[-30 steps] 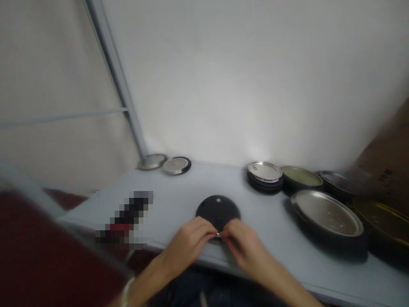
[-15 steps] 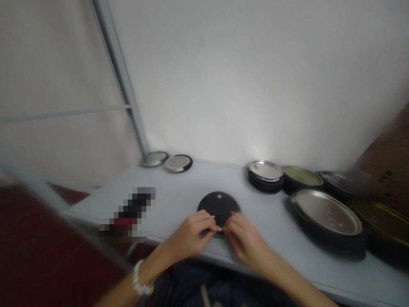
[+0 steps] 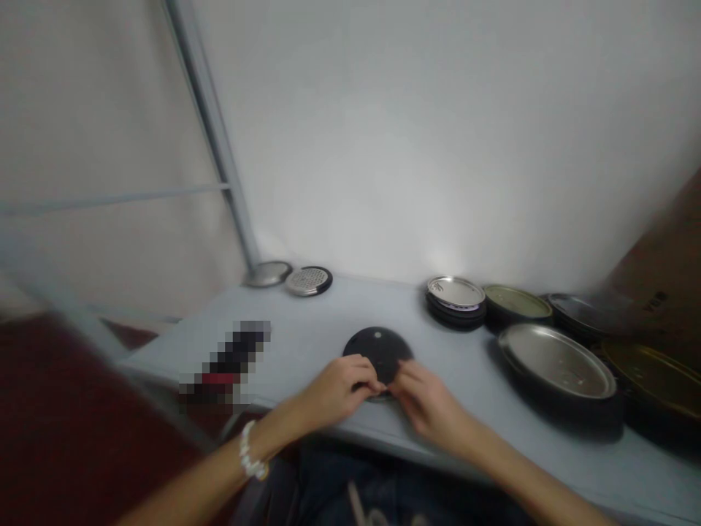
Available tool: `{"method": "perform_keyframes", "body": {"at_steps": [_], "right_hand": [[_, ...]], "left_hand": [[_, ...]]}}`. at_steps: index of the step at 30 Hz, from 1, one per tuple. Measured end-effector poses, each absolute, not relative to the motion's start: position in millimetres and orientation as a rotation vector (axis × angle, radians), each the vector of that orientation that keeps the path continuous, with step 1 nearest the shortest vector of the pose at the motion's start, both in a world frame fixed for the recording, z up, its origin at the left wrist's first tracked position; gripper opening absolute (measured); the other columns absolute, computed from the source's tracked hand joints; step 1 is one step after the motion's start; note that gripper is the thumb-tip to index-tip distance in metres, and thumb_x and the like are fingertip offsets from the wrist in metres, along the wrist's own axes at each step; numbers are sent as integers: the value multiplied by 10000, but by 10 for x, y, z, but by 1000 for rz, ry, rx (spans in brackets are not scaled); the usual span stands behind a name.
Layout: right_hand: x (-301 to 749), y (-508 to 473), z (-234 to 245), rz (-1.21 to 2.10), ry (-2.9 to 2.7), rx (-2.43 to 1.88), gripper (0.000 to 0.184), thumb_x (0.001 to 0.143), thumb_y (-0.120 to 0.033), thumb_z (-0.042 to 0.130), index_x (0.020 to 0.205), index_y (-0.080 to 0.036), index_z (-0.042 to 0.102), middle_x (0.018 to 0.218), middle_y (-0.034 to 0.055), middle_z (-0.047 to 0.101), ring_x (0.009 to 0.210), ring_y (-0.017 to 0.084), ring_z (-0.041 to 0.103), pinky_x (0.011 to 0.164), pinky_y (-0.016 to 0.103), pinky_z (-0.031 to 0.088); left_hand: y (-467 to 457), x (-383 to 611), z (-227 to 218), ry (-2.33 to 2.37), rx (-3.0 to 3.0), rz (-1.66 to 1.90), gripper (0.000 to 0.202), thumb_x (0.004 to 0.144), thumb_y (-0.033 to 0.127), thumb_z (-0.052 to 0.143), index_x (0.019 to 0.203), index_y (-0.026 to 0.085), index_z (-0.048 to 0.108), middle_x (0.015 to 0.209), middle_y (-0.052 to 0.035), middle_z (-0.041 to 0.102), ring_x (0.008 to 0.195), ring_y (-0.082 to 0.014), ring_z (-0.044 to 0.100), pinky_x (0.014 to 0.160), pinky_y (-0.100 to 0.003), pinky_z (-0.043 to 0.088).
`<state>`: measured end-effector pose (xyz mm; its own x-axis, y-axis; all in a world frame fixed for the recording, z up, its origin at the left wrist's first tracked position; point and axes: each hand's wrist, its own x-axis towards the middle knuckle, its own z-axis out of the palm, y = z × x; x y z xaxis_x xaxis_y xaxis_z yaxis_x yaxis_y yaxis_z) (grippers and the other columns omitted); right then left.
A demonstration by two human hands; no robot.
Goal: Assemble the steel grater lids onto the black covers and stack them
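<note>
Hidden and blurred things on the table

The left hand (image 3: 339, 391) and the right hand (image 3: 430, 405) cover the near part of the black disc (image 3: 377, 347), so I cannot tell what they touch there. The pixelated object (image 3: 224, 361) is too blurred to name. The print on the box (image 3: 654, 303) is not readable, and the picture's edge cuts the gold pan (image 3: 651, 372).

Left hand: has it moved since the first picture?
Yes. Against the perforated metal lid at the back, the left hand has moved up the view and slightly right.
</note>
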<state>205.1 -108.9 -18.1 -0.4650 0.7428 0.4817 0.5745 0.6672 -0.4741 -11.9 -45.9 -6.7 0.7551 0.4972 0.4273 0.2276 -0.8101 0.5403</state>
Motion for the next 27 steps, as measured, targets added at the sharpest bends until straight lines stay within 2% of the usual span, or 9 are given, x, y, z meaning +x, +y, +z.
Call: {"method": "perform_keyframes", "body": {"at_steps": [8,9,13,15,17,19,24,27], "right_hand": [[2149,-1050,-215,458,-2168,-1014,172,981,-93,426,947,-212,546,939,56,606,867,189,559,782,306,468],[2138,-1049,-209,451,-2161,-1009,173,985,-96,421,951,-213,543,935,53,605,862,186,560,773,300,466],[2026,-1064,-115,369,-2148,-982,208,974,-77,399,1006,-210,555,935,60,602,844,189,568,727,290,470],[1944,-1069,-44,267,-2158,-977,263,947,-44,389,1047,-207,570,956,74,609,861,202,571,730,303,487],[1862,-1061,21,146,-2160,-983,308,918,-13,384,1057,-207,579,971,82,619,884,216,575,754,329,508],[1791,-1041,72,21,-2141,-974,339,894,7,385,1067,-209,581,999,91,630,916,230,584,793,365,528],[1726,-1002,164,-149,-2055,-952,450,899,-4,389,1277,-211,519,1285,150,582,1146,268,573,960,459,533],[1823,-1034,163,-135,-1987,-1024,439,945,-89,439,1367,-207,466,1379,180,521,1206,279,567,996,470,530]], "left_hand": [[-550,-29,-25,815,2403,746,58,854,156,723,868,204,751,849,-10,714,871,-166,643,834,-274,495],[-581,-26,-18,846,2433,729,85,830,186,755,912,207,742,888,-14,706,895,-176,636,837,-284,502],[-680,-16,-60,936,2679,665,445,730,317,845,1122,221,657,1146,-62,637,1070,-255,576,901,-371,524],[-682,-15,-95,963,2802,691,397,797,239,771,1164,212,622,1202,-84,614,1116,-273,557,933,-405,524],[-649,-21,-99,981,2874,762,341,854,134,661,1183,200,604,1192,-95,625,1107,-271,570,936,-415,529],[-596,-35,-58,985,2916,859,344,886,97,582,1214,200,595,1182,-104,645,1078,-272,599,924,-425,537],[-368,-97,152,948,2866,1096,315,963,161,489,1259,191,592,1197,-122,695,1059,-273,663,935,-435,538],[-72,-207,276,1101,2494,1268,265,940,271,593,1187,181,627,1133,-114,730,1014,-265,696,916,-410,550]]}}
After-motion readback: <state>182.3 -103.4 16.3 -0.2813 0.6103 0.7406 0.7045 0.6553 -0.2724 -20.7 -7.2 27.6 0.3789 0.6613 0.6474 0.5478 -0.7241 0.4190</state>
